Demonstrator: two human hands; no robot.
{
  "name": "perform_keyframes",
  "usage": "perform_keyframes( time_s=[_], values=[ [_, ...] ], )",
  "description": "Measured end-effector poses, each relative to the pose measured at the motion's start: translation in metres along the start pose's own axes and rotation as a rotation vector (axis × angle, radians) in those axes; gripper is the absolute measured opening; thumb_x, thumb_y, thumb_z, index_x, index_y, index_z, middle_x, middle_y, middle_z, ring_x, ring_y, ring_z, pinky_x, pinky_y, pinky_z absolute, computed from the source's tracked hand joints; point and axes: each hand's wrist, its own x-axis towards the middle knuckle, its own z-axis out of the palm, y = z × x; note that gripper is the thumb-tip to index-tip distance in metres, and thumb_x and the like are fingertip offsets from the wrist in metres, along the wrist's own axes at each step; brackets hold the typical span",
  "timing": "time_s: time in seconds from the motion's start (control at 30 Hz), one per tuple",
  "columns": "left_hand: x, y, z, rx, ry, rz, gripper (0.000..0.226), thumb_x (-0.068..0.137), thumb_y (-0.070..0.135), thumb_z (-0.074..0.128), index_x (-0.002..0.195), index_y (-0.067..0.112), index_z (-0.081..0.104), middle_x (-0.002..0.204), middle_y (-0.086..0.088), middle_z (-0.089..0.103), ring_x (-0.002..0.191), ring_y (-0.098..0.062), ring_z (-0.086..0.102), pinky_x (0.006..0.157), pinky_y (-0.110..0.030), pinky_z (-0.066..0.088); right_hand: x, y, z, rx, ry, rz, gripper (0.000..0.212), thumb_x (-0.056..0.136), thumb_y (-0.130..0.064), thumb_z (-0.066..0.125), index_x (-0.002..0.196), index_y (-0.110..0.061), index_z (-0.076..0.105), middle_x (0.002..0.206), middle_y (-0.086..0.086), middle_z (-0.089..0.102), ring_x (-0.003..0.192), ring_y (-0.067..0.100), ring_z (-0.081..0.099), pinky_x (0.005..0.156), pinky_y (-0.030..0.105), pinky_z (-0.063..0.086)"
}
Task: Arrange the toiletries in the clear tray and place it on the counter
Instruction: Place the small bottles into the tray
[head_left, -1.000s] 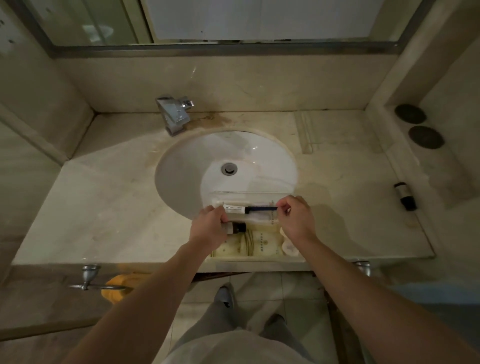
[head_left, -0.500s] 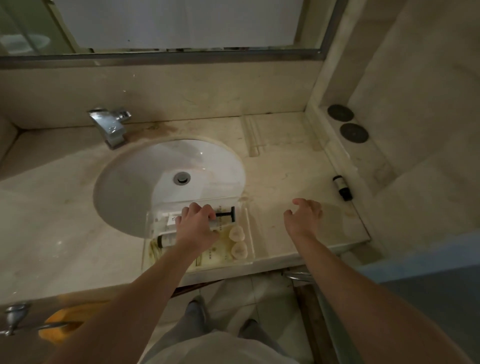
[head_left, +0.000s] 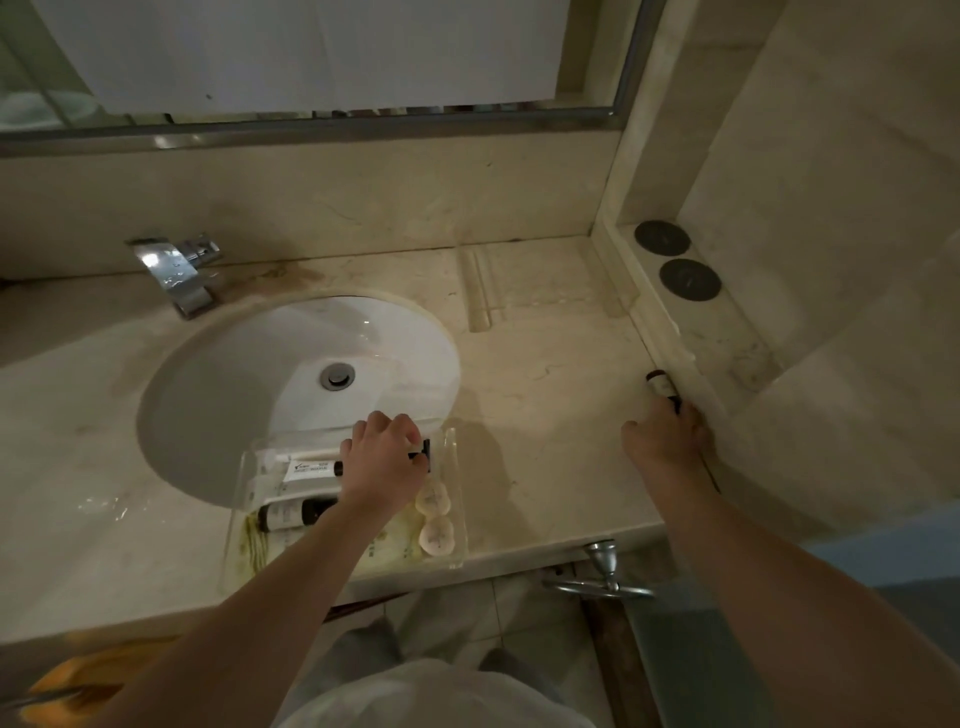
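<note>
A clear tray (head_left: 456, 470) sits at the counter's front edge, partly over the sink rim. It holds a white packet (head_left: 310, 468), a dark-capped bottle (head_left: 291, 512), two round soaps (head_left: 435, 535) and yellowish sachets. My left hand (head_left: 382, 462) rests inside the tray, fingers curled around a black-handled item (head_left: 427, 451). A small bottle (head_left: 658, 383) lies on the counter against the right ledge. My right hand (head_left: 665, 439) covers its near end with the fingers while the thumb stays spread to the left.
The white sink (head_left: 270, 384) has a chrome faucet (head_left: 179, 275) behind it. A second clear tray (head_left: 480, 291) lies at the back right. Two dark round discs (head_left: 675, 257) sit on the raised right ledge. A towel ring (head_left: 597, 577) hangs below the counter edge.
My right hand let go of the black-handled item and moved right across the counter onto the small bottle. My left hand stayed in the tray. The view turned right.
</note>
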Motion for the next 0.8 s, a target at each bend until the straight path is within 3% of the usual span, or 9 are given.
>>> perform_keyframes(
  time_s=[0.13,0.2,0.27,0.37,0.47,0.6,0.7,0.8],
  values=[
    [0.001,0.001,-0.001,0.004,-0.012,-0.023,0.024,0.079,0.019,0.058,0.102,0.021,0.061,0.109,-0.002,0.053,0.108,-0.024,0.046,0.096,-0.038,0.035,0.011,0.005,0.007,-0.125,-0.010,-0.128,0.032,0.086,-0.019,0.051,0.115,-0.018,0.062,0.124,0.013,0.058,0.120,0.034,0.042,0.101,0.039,0.033],
    [0.002,0.001,-0.002,-0.001,-0.013,-0.032,0.024,0.078,0.021,0.059,0.102,0.022,0.061,0.109,-0.002,0.053,0.109,-0.024,0.046,0.096,-0.038,0.035,0.009,0.004,0.012,-0.078,0.031,-0.162,0.024,0.087,-0.017,0.051,0.104,-0.017,0.069,0.112,0.017,0.062,0.111,0.035,0.046,0.091,0.039,0.038],
    [0.002,0.001,-0.003,-0.008,-0.011,-0.047,0.024,0.078,0.023,0.060,0.101,0.022,0.061,0.109,-0.002,0.053,0.109,-0.024,0.047,0.096,-0.038,0.035,0.003,-0.002,0.016,0.025,0.084,-0.170,0.021,0.089,-0.015,0.050,0.095,-0.012,0.070,0.102,0.023,0.062,0.100,0.039,0.051,0.078,0.040,0.042],
    [0.002,0.000,-0.005,-0.013,-0.008,-0.067,0.025,0.077,0.027,0.062,0.102,0.022,0.062,0.109,-0.002,0.054,0.108,-0.024,0.047,0.095,-0.038,0.036,-0.015,-0.018,0.020,0.181,0.077,-0.205,0.006,0.089,-0.014,0.054,0.088,-0.008,0.058,0.093,0.022,0.060,0.087,0.038,0.057,0.064,0.036,0.039],
    [-0.002,-0.002,-0.007,-0.035,0.002,-0.080,0.024,0.078,0.028,0.060,0.102,0.021,0.062,0.108,-0.001,0.054,0.107,-0.024,0.048,0.094,-0.039,0.036,-0.037,-0.037,0.024,0.315,0.020,-0.286,0.021,0.087,-0.014,0.060,0.079,-0.014,0.041,0.077,0.013,0.057,0.071,0.031,0.055,0.058,0.031,0.032],
    [-0.006,-0.008,-0.010,-0.118,0.053,-0.078,0.024,0.083,0.024,0.058,0.106,0.018,0.061,0.106,-0.001,0.058,0.105,-0.022,0.052,0.091,-0.036,0.041,-0.072,-0.062,0.028,0.486,-0.078,-0.432,0.027,0.084,-0.011,0.065,0.076,-0.012,0.040,0.063,0.000,0.049,0.059,0.023,0.045,0.049,0.029,0.030],
    [-0.008,-0.011,-0.019,-0.333,0.051,-0.112,0.034,0.089,0.029,0.059,0.120,0.016,0.057,0.106,0.000,0.063,0.096,-0.018,0.060,0.081,-0.029,0.048,-0.097,-0.080,0.034,0.513,-0.192,-0.561,0.030,0.080,-0.010,0.069,0.074,-0.013,0.040,0.063,-0.007,0.047,0.055,0.010,0.043,0.051,0.025,0.034],
    [-0.013,-0.011,-0.034,-0.660,-0.047,-0.166,0.043,0.090,0.032,0.061,0.130,0.018,0.052,0.106,0.002,0.065,0.084,-0.007,0.063,0.068,-0.019,0.047,-0.120,-0.094,0.041,0.505,-0.281,-0.696,0.035,0.074,-0.005,0.072,0.069,-0.016,0.039,0.065,-0.002,0.050,0.058,0.015,0.045,0.056,0.032,0.041]
  ],
)
